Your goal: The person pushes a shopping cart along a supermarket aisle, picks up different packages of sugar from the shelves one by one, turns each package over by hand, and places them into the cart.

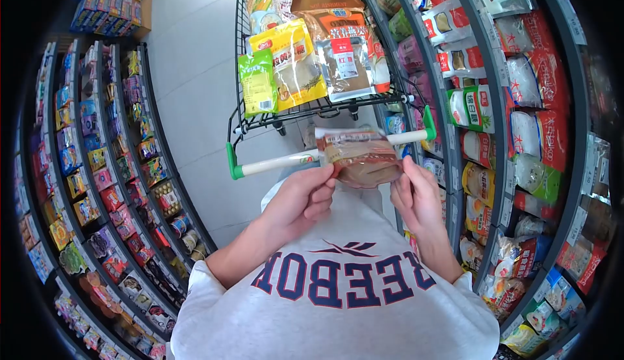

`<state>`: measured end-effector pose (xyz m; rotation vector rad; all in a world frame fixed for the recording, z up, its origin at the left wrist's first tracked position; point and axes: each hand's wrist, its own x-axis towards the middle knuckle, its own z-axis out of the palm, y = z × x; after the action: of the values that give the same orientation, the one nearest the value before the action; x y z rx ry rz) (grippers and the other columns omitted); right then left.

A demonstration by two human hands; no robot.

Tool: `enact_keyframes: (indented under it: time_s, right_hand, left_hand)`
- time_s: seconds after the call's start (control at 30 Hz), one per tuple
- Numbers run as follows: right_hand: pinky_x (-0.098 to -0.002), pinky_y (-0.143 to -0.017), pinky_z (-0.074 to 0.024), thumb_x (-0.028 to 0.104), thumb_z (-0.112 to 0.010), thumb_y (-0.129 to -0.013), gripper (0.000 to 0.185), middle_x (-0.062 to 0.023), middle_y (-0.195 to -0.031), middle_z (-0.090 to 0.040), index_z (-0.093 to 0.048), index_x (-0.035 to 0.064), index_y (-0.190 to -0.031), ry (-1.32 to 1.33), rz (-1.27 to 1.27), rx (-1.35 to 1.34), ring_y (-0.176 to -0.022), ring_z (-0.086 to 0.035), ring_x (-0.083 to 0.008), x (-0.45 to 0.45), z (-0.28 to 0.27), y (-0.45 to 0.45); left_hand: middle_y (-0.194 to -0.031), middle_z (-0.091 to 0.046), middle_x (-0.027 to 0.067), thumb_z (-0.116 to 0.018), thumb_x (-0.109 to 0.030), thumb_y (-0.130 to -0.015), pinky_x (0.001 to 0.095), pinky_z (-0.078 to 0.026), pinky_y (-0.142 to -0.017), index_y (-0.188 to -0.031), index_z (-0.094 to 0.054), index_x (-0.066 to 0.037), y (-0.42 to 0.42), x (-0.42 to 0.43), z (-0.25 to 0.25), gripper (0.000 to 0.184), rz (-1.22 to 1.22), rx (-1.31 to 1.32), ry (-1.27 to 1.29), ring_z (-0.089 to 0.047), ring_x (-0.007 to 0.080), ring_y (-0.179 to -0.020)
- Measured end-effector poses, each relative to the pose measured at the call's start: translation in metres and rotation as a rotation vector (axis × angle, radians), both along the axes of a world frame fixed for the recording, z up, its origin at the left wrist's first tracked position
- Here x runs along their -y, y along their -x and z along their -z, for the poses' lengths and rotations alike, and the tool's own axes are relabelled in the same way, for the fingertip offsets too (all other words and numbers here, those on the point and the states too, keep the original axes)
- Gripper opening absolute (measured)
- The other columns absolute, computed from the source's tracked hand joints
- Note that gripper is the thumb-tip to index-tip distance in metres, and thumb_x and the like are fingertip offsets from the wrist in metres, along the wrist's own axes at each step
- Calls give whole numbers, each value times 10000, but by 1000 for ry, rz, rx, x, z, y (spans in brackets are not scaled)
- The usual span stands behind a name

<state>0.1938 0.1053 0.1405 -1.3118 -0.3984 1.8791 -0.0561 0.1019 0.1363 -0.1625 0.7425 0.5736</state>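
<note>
Both hands grip a clear plastic bag (364, 158) with brown contents and a red printed label, held level over the cart handle (276, 163). My left hand (303, 194) pinches its lower left corner between thumb and fingers. At the right edge, my right hand (419, 194) pinches the bag the same way. Just beyond is the shopping cart (312, 110), a black wire one with green handle ends. In it lie a yellow bag (296, 67), a small green bag (258, 81), a brown bag (341, 54) and other packets.
Tall shelves (500, 132) of bagged goods with price tags run close along the right. More shelves (110, 165) with small colourful packets stand on the left. Stacked boxes (107, 9) sit at the far left, beside the grey tiled floor (192, 54) of the aisle.
</note>
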Motion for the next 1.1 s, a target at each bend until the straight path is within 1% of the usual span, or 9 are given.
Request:
enact_keyframes:
  time_s: [0.3, 0.4, 0.47, 0.53, 0.67, 0.8, 0.83, 0.97, 1.1]
  right_hand:
    - [-258, -399, -249, 349, -508, -1055, 426, 18, -464, -373, -515, 101, -709, 146, 138, -123, -384, -320, -99, -22, 29, 9]
    - [-258, -390, -254, 352, -545, -1040, 423, 31, -476, -399, -533, 103, -699, -92, 40, 268, -383, -350, -83, -16, 38, 9]
    - [-217, -481, -308, 149, -624, -977, 166, 47, -580, -474, -525, 89, -857, -269, 40, 447, -498, -419, -41, -20, 38, 6]
    - [-197, -537, -325, 31, -654, -922, 160, 48, -660, -534, -505, 86, -946, -521, 63, 548, -571, -457, -20, -19, 37, 6]
    - [-182, -628, -406, -35, -675, -857, 307, 4, -764, -609, -492, 69, -1081, -273, -290, 180, -728, -550, -28, -34, -20, 0]
    - [-193, -510, -411, 134, -673, -927, 283, -52, -697, -616, -480, 51, -1116, -473, -623, -896, -627, -566, -53, -44, 17, -27]
    - [-195, -435, -344, 219, -567, -1005, 235, -37, -607, -557, -473, 28, -1106, -394, -448, -933, -496, -505, -53, -31, 37, -27]
    - [-229, -371, -206, 183, -452, -1049, 174, 17, -543, -459, -470, 15, -1086, -115, -824, -30, -381, -364, -60, -57, 57, 3]
    - [-220, -431, -251, 229, -507, -1041, 168, 30, -577, -465, -490, 79, -1115, -307, -757, -758, -475, -386, -36, -54, 37, -32]
  left_hand:
    - [-619, -393, -82, -537, -286, -1043, 223, -251, -443, -881, -553, -124, -11, -19, 40, 230, -126, 49, 40, -304, 43, -453]
    - [-632, -397, -81, -538, -276, -1043, 219, -258, -445, -895, -555, -120, -12, -16, 44, 215, -130, 63, 37, -304, 42, -456]
    - [-637, -399, -79, -538, -272, -1043, 217, -264, -445, -909, -558, -118, -13, -17, 48, 204, -142, 76, 44, -305, 43, -457]
    - [-641, -401, -76, -538, -269, -1043, 217, -270, -444, -924, -560, -115, -20, -13, 56, 196, -155, 114, 86, -307, 45, -457]
    - [-657, -442, -70, -555, -277, -1035, 232, -274, -467, -929, -547, -120, -23, -7, 71, 190, -229, 105, 125, -324, 58, -483]
    - [-650, -415, -69, -545, -266, -1040, 224, -271, -451, -927, -547, -110, -22, -3, 72, 193, -231, 99, 132, -310, 54, -466]
    - [-647, -402, -69, -538, -261, -1043, 219, -269, -442, -924, -548, -106, -22, -4, 72, 196, -227, 95, 134, -304, 52, -458]
    - [-649, -391, -70, -535, -251, -1043, 221, -268, -448, -912, -544, -106, -26, 0, 79, 195, -250, 121, 172, -305, 60, -459]
    - [-648, -384, -73, -527, -253, -1044, 231, -269, -455, -907, -547, -113, -15, 12, 96, 197, -305, 167, 171, -303, 62, -459]
